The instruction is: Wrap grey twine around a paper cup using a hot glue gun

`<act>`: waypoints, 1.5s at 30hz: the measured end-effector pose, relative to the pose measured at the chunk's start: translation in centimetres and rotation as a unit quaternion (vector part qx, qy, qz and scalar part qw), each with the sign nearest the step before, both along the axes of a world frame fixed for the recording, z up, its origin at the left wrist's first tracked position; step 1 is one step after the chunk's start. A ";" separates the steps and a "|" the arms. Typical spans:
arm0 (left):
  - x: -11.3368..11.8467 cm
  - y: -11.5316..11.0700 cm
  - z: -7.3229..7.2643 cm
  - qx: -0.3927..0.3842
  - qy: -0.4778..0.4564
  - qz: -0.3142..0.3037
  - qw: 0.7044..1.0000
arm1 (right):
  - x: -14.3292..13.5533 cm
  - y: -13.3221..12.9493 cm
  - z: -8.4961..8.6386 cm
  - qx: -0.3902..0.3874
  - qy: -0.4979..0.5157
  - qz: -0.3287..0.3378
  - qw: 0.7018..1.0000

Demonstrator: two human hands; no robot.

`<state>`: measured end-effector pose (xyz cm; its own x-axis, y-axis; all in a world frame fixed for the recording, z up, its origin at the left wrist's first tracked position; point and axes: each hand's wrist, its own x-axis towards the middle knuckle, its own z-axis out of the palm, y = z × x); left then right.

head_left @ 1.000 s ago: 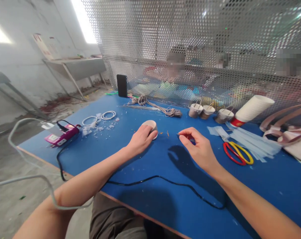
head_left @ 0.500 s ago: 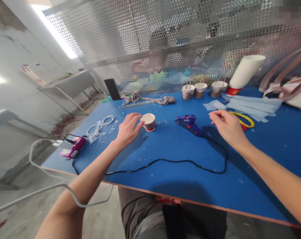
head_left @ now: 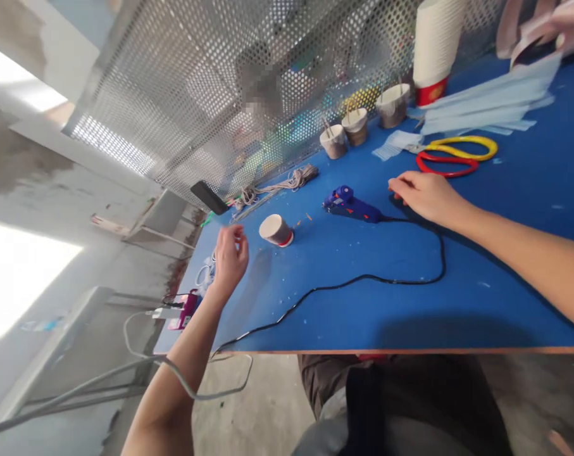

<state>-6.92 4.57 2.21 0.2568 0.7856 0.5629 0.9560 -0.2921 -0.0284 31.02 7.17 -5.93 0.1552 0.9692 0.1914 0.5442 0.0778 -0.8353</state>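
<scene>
A small paper cup [head_left: 273, 229] with grey cord wrapped around it and a red band showing at its base stands on the blue table. To its left, my left hand [head_left: 230, 258] is raised and apart from it, fingers loosely curled, slightly blurred and holding nothing. My right hand [head_left: 424, 193] is over the table between a blue glue gun [head_left: 350, 206] and scissors [head_left: 457, 155] with one yellow and one red handle. Its fingers are drawn together with nothing visible in them. The glue gun lies on its side, apart from both hands.
A black cable [head_left: 334, 286] crosses the table to a purple power strip [head_left: 185, 310]. Behind are grey cord [head_left: 296, 179], a phone [head_left: 209, 197], several cups with sticks [head_left: 355, 126], stacked paper cups [head_left: 436, 47] and pale strips [head_left: 490, 101]. A perforated metal panel [head_left: 187, 114] stands behind.
My left hand has moved away from the wrapped cup, and its fingers have curled. The view has turned and tilted, bringing the scissors fully into sight. My right hand keeps much the same pose.
</scene>
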 end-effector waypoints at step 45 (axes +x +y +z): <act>0.9 15.1 1.4 -0.192 -0.163 -0.005 0.968 | -13.4 14.5 11.8 0.021 -0.317 0.248 0.915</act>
<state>-6.05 19.64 3.60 0.1230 0.9513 0.2827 0.8929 -0.2304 0.3868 17.62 21.68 5.84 -0.4568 0.8801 0.1297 0.8079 0.4714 -0.3537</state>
